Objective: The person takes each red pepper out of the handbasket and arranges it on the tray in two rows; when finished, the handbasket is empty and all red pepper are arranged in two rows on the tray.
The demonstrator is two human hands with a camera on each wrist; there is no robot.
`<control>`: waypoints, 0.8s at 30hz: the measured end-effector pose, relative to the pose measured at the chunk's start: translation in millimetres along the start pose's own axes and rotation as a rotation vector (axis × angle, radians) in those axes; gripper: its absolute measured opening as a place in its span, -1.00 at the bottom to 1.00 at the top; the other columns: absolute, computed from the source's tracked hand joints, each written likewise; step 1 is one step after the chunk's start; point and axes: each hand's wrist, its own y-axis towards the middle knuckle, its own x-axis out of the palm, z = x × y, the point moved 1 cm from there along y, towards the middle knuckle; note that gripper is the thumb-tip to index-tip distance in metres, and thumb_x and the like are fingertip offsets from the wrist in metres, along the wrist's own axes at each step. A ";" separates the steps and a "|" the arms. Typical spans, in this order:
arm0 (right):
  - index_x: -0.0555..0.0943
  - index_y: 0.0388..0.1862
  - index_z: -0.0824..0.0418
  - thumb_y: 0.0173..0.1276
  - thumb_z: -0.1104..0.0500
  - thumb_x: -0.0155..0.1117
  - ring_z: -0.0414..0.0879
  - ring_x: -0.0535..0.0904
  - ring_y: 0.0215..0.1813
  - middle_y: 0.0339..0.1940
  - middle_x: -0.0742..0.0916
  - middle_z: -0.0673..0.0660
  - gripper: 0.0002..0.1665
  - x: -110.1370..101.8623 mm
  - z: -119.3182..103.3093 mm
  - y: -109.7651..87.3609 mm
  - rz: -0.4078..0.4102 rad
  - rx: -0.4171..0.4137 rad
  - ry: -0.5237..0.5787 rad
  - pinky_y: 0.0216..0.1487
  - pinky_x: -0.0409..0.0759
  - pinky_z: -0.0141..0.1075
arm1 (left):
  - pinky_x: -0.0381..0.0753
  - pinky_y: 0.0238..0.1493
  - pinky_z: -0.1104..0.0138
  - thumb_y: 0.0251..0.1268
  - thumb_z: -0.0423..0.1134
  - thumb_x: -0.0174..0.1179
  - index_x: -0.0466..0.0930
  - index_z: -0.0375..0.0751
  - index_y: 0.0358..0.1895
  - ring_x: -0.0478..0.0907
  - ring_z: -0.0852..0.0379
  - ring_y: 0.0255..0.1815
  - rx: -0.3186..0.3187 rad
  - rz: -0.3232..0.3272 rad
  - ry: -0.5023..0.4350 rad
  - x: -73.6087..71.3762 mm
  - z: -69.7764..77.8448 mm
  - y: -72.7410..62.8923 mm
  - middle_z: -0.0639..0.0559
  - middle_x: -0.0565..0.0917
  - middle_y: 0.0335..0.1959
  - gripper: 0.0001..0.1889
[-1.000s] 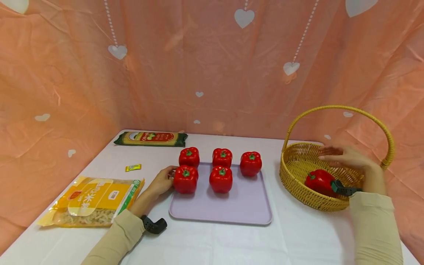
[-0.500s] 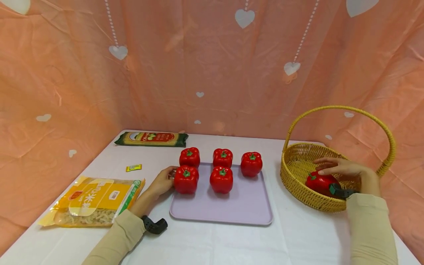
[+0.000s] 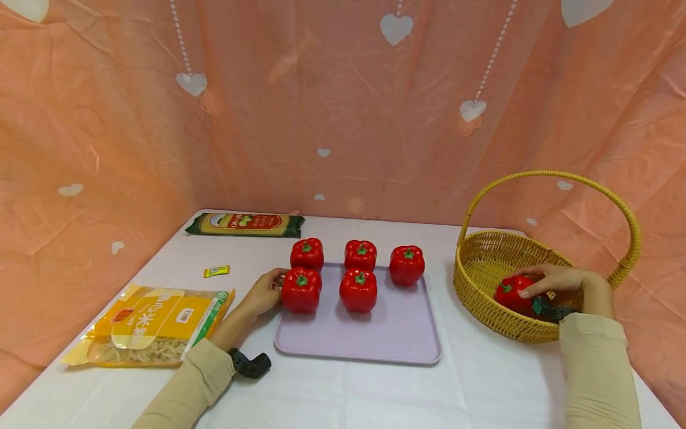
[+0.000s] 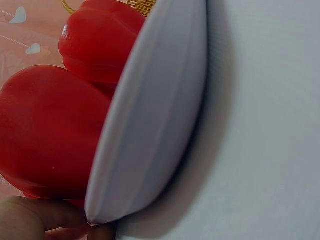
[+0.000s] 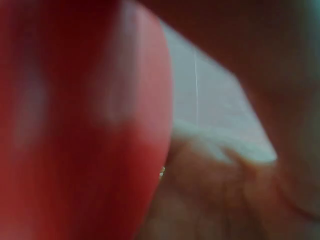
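In the basket (image 3: 485, 319) at the right, my right hand (image 3: 560, 281) grips a red bell pepper (image 3: 511, 293), thumb on the near side and fingers over the top. The same pepper (image 5: 75, 130) fills the left of the right wrist view, close to the palm (image 5: 210, 195). My left hand (image 3: 266, 293) pinches the left rim of the lilac tray (image 3: 354, 342), beside the front-left bell pepper (image 3: 301, 290). Its fingers (image 4: 37, 215) lie on both sides of the rim in the left wrist view. Several red bell peppers stand stem up on the tray.
A yellow noodle bag (image 3: 150, 328) lies left of my left arm, with a small yellow packet (image 3: 217, 271) behind it. At the back left is a long green package (image 3: 245, 224). The basket's tall handle (image 3: 546, 174) arches over my right hand.
My right hand has come down into the basket, from above the bell pepper to around it, and the pepper's stem end has tipped slightly. My left hand stays at the tray rim.
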 end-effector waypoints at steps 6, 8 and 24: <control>-0.14 0.36 0.57 0.30 0.07 0.14 0.01 0.46 0.02 0.05 0.48 0.23 -0.05 -0.4 -0.8 -1.2 0.031 0.002 -0.030 0.01 0.52 -0.13 | 0.49 -0.41 0.33 0.05 -0.61 -0.07 0.29 -0.49 0.19 0.38 0.04 -0.29 0.012 0.002 -0.004 0.4 -0.2 -0.3 -0.26 0.42 -0.13 -0.48; -0.14 0.36 0.57 0.31 0.08 0.12 0.00 0.46 0.03 0.05 0.49 0.22 -0.06 -2.0 -2.9 -2.2 0.052 -0.037 -0.043 0.00 0.53 -0.16 | 0.49 -0.41 0.33 0.05 -0.60 -0.08 0.30 -0.48 0.20 0.38 0.03 -0.28 0.005 0.004 -0.006 0.4 0.5 -0.6 -0.26 0.43 -0.12 -0.48; -0.02 0.43 0.37 0.32 0.14 0.12 -0.26 0.34 0.03 0.32 0.25 0.39 -0.17 10.1 -43.4 -20.3 0.452 -0.337 -0.261 -0.13 0.50 -0.42 | 0.51 -0.35 0.32 0.03 -0.62 -0.09 0.30 -0.47 0.20 0.38 -0.01 -0.22 0.006 0.010 0.017 -0.6 -0.3 -0.5 -0.26 0.43 -0.10 -0.46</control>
